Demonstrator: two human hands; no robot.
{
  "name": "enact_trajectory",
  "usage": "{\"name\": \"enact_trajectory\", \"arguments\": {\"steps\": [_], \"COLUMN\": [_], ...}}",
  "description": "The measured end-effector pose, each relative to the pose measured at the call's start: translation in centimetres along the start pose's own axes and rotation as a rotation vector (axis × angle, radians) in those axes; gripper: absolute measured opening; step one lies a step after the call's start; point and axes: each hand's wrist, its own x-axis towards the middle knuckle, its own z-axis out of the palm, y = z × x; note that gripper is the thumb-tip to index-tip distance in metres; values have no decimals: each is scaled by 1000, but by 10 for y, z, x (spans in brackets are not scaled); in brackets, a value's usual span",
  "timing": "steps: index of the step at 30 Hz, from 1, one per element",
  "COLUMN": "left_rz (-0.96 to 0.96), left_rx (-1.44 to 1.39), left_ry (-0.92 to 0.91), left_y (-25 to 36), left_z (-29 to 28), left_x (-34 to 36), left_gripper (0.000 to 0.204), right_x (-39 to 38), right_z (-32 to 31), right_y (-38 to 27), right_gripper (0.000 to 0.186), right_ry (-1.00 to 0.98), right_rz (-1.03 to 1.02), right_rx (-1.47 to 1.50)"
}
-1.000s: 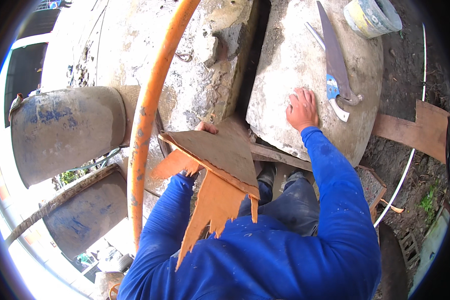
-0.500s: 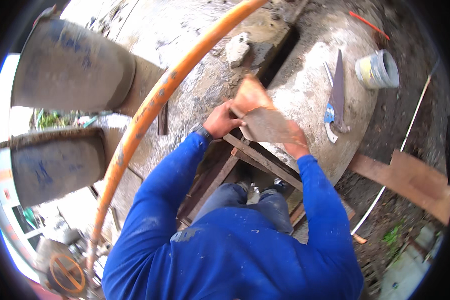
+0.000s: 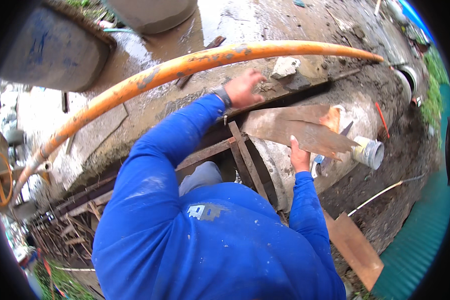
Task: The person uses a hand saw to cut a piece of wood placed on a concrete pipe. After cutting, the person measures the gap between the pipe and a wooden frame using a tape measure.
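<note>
My left hand (image 3: 242, 89), fingers spread and holding nothing, reaches out above the muddy concrete edge near the orange pipe (image 3: 250, 50) and a pale concrete chunk (image 3: 286, 67). My right hand (image 3: 299, 159) grips a weathered, splintered plywood piece (image 3: 277, 127), thumb on top, over the rounded concrete (image 3: 267, 172). That piece partly covers a handsaw (image 3: 317, 166), whose blade tip and handle show beside it. A scuffed pail (image 3: 370, 154) lies or stands just to its right. Below the plywood, a frame of narrow timbers (image 3: 240, 152) crosses a dark opening around my legs.
Two large grey containers (image 3: 50, 50) (image 3: 150, 12) sit at upper left, an orange handwheel (image 3: 0, 180) at far left, scrap wood (image 3: 75, 232) at lower left. A brown board (image 3: 355, 250) and a green corrugated sheet (image 3: 410, 240) lie at lower right, beside muddy ground.
My left hand has let go of the plywood and moved upward. My right hand, earlier resting on the concrete, took hold of the piece and swung it right over the saw. My view has turned.
</note>
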Motion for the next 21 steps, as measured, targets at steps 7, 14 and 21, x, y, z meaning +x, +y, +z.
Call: {"name": "enact_trajectory", "arguments": {"steps": [7, 14, 21], "left_rz": [-126, -382, -645], "left_rx": [421, 586, 699], "left_ry": [600, 595, 562], "left_y": [-105, -192, -177], "left_z": [-176, -174, -159], "left_x": [-98, -179, -141], "left_gripper": [32, 26, 29], "right_x": [-8, -20, -13], "right_z": [-30, -29, -35], "right_y": [65, 46, 2], "right_gripper": [46, 40, 41], "right_ry": [16, 22, 89], "right_rz": [223, 407, 406], "right_rx": [111, 294, 382]}}
